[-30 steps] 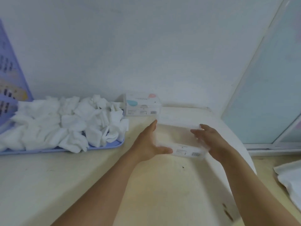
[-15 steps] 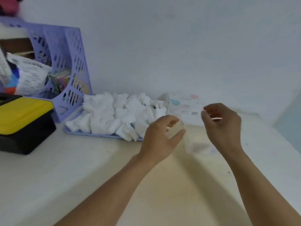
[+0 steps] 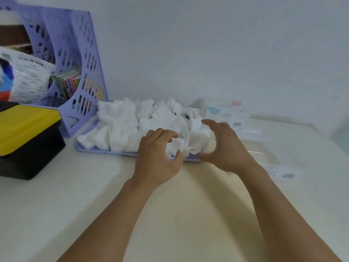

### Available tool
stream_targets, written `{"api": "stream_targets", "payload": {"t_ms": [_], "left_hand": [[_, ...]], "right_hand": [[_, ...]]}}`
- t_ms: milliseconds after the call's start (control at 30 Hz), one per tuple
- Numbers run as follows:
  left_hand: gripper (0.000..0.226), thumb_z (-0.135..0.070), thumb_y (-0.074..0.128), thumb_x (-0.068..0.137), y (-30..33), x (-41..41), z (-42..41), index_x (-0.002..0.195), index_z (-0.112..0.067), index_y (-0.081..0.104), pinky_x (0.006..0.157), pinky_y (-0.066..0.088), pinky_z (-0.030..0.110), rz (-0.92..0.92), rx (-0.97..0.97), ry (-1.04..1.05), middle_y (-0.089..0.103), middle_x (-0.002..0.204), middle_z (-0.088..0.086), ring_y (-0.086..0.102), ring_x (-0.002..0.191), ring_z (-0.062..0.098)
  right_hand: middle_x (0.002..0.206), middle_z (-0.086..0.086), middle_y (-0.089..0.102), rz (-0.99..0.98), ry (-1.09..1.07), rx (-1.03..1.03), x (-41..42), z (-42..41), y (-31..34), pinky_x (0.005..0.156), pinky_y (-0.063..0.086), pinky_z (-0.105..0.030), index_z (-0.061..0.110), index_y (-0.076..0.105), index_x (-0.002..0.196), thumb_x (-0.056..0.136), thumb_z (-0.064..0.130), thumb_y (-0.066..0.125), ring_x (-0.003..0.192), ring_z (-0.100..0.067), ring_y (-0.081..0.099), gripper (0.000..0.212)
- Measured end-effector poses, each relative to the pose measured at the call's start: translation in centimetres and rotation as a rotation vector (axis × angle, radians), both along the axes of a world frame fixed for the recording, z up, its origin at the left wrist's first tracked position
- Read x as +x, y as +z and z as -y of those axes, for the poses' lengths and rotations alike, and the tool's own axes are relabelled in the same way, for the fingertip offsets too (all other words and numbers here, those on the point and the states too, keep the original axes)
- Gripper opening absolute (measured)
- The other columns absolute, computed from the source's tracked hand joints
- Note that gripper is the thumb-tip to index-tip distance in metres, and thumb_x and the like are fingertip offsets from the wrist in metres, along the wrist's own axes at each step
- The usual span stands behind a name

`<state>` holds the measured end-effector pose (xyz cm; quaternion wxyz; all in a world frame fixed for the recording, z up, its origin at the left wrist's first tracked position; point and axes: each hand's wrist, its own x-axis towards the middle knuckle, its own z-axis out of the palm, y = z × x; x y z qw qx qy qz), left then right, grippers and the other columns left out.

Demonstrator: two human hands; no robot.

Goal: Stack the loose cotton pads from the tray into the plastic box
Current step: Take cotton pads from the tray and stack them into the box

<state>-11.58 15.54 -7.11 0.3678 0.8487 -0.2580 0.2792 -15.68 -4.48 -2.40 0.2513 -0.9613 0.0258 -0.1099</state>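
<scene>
Both grips, the left hand (image 3: 157,153) and right hand (image 3: 223,146), hover half-curled and empty over the cotton pads (image 3: 143,125) heaped on the tray (image 3: 105,152), so it seems best to pinch a few flat pads and carry them to the plastic box (image 3: 264,146) just right of the right hand

Both bare forearms reach forward from the lower edge of the view, converging so the hands sit close together, palms turned toward each other. The left hand (image 3: 157,157) has fingers curled inward, thumb spread. The right hand (image 3: 224,146) mirrors it, fingers arched over and thumb extended beneath, neither plainly clasping anything.
</scene>
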Motion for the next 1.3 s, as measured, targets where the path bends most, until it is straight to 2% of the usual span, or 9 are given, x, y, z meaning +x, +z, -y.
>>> {"api": "stream_targets", "payload": {"t_ms": [233,400,500,700,833,967,1133,1233,1300], "left_hand": [[0.053,-0.052,0.073,0.070,-0.6,0.2,0.7,0.116,-0.026,0.066,0.077,0.044,0.034,0.060,0.163,0.067,0.060,0.101,-0.008,0.054,0.092,0.019],[0.061,-0.054,0.079,0.069,-0.5,0.3,1.1,0.121,-0.028,0.064,0.077,0.035,0.030,0.051,0.273,0.121,0.057,0.101,-0.005,0.052,0.093,0.021],[0.059,-0.057,0.076,0.070,-0.5,0.6,1.1,0.120,-0.029,0.063,0.077,0.034,0.030,0.062,0.273,0.135,0.055,0.101,-0.005,0.051,0.094,0.021],[0.057,-0.058,0.075,0.074,0.7,0.5,2.6,0.122,-0.030,0.064,0.082,0.039,0.032,0.112,0.116,0.145,0.051,0.112,-0.002,0.048,0.101,0.021],[0.055,-0.058,0.071,0.078,1.5,0.8,3.9,0.125,-0.030,0.065,0.088,0.042,0.032,0.088,0.090,0.095,0.051,0.118,-0.003,0.047,0.104,0.019],[0.029,-0.047,0.070,0.084,1.5,1.7,5.0,0.106,-0.028,0.073,0.080,0.045,0.035,0.074,0.138,0.020,0.062,0.103,-0.008,0.056,0.095,0.018],[0.006,-0.025,0.067,0.093,2.0,1.3,5.5,0.097,-0.023,0.071,0.058,0.045,0.029,0.056,0.061,-0.057,0.056,0.065,-0.013,0.053,0.059,0.010],[0.011,-0.020,0.068,0.094,2.1,1.3,5.3,0.105,-0.021,0.070,0.058,0.042,0.014,-0.013,-0.087,-0.039,0.057,0.071,-0.018,0.055,0.061,0.000],[0.013,-0.016,0.067,0.095,3.0,1.4,5.2,0.107,-0.021,0.067,0.061,0.050,0.017,-0.133,-0.330,-0.087,0.065,0.083,-0.014,0.064,0.072,0.003]], "right_hand": [[0.098,0.000,0.059,0.051,0.034,-0.169,1.3,-1.3,-0.3,0.075,0.052,-0.037,0.032,0.055,0.126,0.079,0.036,0.080,0.090,-0.021,0.058,0.054],[0.097,0.002,0.058,0.024,0.085,-0.208,1.0,-1.7,-1.2,0.070,0.046,-0.033,0.034,0.060,0.120,0.088,0.047,0.068,0.086,-0.019,0.057,0.035],[0.096,0.002,0.058,0.112,0.089,-0.158,1.0,-1.5,-1.6,0.069,0.046,-0.033,0.027,0.067,0.115,0.093,0.027,0.062,0.082,-0.018,0.057,0.022],[0.084,0.001,0.063,0.389,0.090,0.175,0.4,-0.1,-0.7,0.068,0.052,-0.039,0.025,0.071,0.094,0.088,0.016,0.067,0.072,-0.017,0.059,0.012],[0.085,0.002,0.059,0.364,0.055,0.117,0.3,0.8,-1.1,0.069,0.052,-0.038,0.026,0.070,0.096,0.089,0.018,0.066,0.073,-0.017,0.058,0.011],[0.088,0.005,0.060,0.323,0.049,0.109,0.7,1.3,-1.4,0.070,0.050,-0.033,0.030,0.070,0.097,0.091,0.021,0.064,0.077,-0.014,0.058,0.012],[0.088,0.013,0.070,0.312,0.060,0.324,0.9,1.8,-1.2,0.069,0.048,-0.022,0.028,0.076,0.095,0.091,0.025,0.071,0.075,-0.003,0.063,0.008],[0.087,0.010,0.074,0.412,-0.045,0.591,1.1,2.8,-0.5,0.073,0.057,-0.040,0.023,0.077,0.095,0.091,0.013,0.070,0.073,-0.007,0.065,0.013],[0.090,0.005,0.071,0.560,-0.112,0.786,0.3,3.9,1.1,0.082,0.059,-0.050,0.021,0.073,0.105,0.094,0.012,0.067,0.081,-0.015,0.066,0.016]]}}
